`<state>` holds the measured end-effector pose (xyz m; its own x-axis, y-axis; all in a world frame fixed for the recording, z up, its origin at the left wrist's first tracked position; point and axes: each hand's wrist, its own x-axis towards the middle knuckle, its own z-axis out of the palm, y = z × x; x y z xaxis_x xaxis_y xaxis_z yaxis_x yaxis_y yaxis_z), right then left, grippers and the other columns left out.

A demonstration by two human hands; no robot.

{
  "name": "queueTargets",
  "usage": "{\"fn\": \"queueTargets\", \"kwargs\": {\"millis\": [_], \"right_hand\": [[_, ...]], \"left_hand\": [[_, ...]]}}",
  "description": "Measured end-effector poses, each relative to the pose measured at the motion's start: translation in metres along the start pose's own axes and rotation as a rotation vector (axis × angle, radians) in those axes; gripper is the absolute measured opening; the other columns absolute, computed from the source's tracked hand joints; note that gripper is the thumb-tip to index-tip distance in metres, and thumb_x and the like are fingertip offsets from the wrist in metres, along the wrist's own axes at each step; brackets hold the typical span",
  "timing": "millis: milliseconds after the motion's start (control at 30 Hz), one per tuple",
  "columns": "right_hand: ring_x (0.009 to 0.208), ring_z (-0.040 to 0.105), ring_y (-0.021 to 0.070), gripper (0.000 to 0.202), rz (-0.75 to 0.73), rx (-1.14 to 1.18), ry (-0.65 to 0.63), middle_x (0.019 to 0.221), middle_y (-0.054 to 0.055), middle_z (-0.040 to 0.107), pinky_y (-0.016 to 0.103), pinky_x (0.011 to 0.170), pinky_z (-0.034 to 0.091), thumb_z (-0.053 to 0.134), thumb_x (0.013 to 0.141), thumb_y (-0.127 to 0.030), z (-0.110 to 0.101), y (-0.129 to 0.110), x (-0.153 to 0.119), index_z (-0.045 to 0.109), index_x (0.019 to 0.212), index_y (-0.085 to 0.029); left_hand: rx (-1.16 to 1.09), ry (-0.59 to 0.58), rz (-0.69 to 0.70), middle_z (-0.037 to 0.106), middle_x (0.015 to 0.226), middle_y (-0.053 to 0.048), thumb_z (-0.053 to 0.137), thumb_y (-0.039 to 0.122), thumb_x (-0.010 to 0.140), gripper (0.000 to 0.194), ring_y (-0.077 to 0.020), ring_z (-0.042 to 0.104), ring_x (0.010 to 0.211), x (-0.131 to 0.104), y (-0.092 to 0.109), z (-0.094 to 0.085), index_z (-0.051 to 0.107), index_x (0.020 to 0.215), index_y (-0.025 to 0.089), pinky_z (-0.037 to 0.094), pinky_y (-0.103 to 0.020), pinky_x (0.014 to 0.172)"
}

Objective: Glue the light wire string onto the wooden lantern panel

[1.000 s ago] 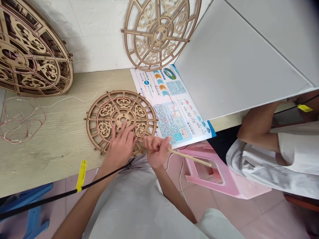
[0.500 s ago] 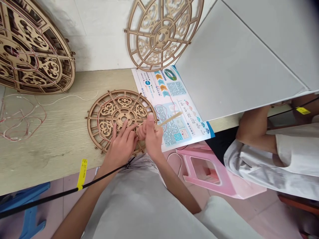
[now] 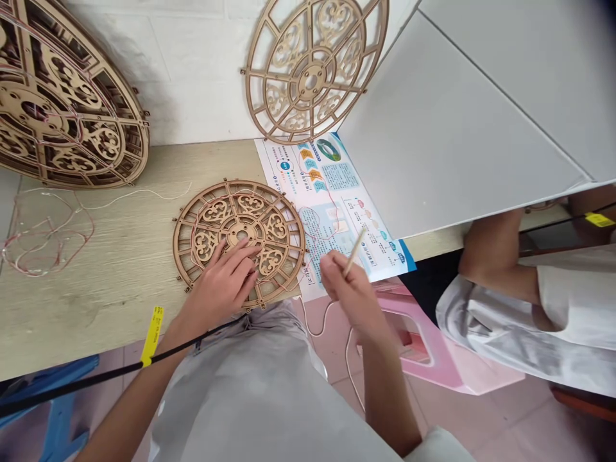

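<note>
A round wooden lattice panel [image 3: 243,226] with scroll cut-outs lies on the table, a thin red and white wire running round it. My left hand [image 3: 226,279] rests on its near left part, fingers stretched over the cut-outs, holding nothing. To the right of the panel, over the printed sheet, my right hand [image 3: 349,285] is closed round a thin cream-coloured stick [image 3: 355,251]. The stick's far end points up and right; its lower end is hidden in the fist.
Stacked round lattice panels [image 3: 72,122] lean at the left wall, and another panel [image 3: 312,80] leans at the back. Tangled wire [image 3: 48,237] lies left; a printed sheet [image 3: 337,176] lies right, beside a grey partition [image 3: 462,128]. A pink stool [image 3: 447,359] and another person's arm [image 3: 495,250] are right.
My right hand has pulled away from the panel to the right, taking the stick with it. My left hand stays on the panel, its fingers now flatter.
</note>
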<state>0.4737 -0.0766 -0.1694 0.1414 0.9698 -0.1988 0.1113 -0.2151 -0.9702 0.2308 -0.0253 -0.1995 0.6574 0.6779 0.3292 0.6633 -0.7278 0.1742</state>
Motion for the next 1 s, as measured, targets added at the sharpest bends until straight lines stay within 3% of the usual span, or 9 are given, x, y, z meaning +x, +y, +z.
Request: {"fn": "queueTargets", "kwargs": {"millis": [100,267,433,533,700,833,1000], "right_hand": [[0.053,0.026,0.0080,0.047,-0.067,-0.268,0.019,0.059,-0.005,0.030,0.024,0.048,0.020,0.050,0.096,-0.061,0.005,0.013,-0.009,0.051,0.080,-0.017],[0.049,0.026,0.0081,0.036,-0.105,-0.360,0.095,0.056,-0.006,0.029,0.024,0.049,0.020,0.046,0.101,-0.049,-0.005,0.030,-0.008,0.060,0.106,-0.017],[0.051,0.038,0.0077,0.027,-0.317,-0.496,-0.129,0.063,-0.003,0.051,0.022,0.051,0.029,0.052,0.099,-0.030,-0.016,0.036,-0.005,0.064,0.120,-0.018],[0.056,0.049,0.0076,0.022,-0.497,-0.540,-0.218,0.077,0.000,0.067,0.020,0.056,0.036,0.056,0.096,-0.020,-0.014,0.041,-0.004,0.066,0.115,-0.019],[0.057,0.049,0.0066,0.018,-0.589,-0.585,-0.270,0.083,0.000,0.071,0.019,0.057,0.037,0.054,0.093,-0.009,-0.008,0.044,0.000,0.065,0.104,-0.018],[0.062,0.051,0.0071,0.012,-0.574,-0.604,-0.317,0.085,0.000,0.069,0.019,0.058,0.037,0.053,0.094,-0.009,-0.008,0.042,0.001,0.061,0.098,-0.017],[0.068,0.050,0.0094,0.008,-0.644,-0.589,-0.295,0.082,0.003,0.059,0.021,0.059,0.037,0.056,0.099,-0.021,-0.008,0.029,-0.003,0.062,0.094,-0.017]], "left_hand": [[-0.021,-0.013,0.073,0.058,0.138,0.008,0.048,0.028,0.099,0.016,-0.0081,0.048,0.141,0.001,-0.015,-0.005,0.060,0.099,0.018,0.025,-0.033,0.134],[-0.028,-0.067,0.168,0.057,0.140,0.007,0.049,0.030,0.099,0.019,-0.0059,0.054,0.132,0.004,-0.038,-0.009,0.062,0.093,0.017,0.005,-0.035,0.140],[-0.031,-0.073,0.206,0.056,0.141,0.008,0.050,0.032,0.098,0.019,-0.0041,0.057,0.128,0.008,-0.046,-0.013,0.062,0.096,0.018,-0.002,-0.034,0.140],[-0.045,-0.071,0.212,0.056,0.141,0.009,0.051,0.031,0.098,0.017,-0.0037,0.058,0.126,0.008,-0.048,-0.015,0.062,0.095,0.018,-0.002,-0.034,0.140],[-0.027,-0.074,0.248,0.057,0.141,0.009,0.051,0.033,0.098,0.019,-0.0041,0.059,0.123,0.009,-0.052,-0.018,0.062,0.094,0.018,0.002,-0.035,0.140],[0.028,0.004,0.227,0.059,0.138,0.007,0.055,0.037,0.096,0.020,-0.0104,0.051,0.137,0.008,-0.036,-0.028,0.062,0.104,0.020,0.010,-0.039,0.138],[-0.113,0.140,0.064,0.060,0.133,0.001,0.061,0.027,0.092,0.017,-0.0151,0.044,0.141,0.004,0.012,-0.033,0.063,0.106,0.018,0.038,-0.036,0.125]]}}
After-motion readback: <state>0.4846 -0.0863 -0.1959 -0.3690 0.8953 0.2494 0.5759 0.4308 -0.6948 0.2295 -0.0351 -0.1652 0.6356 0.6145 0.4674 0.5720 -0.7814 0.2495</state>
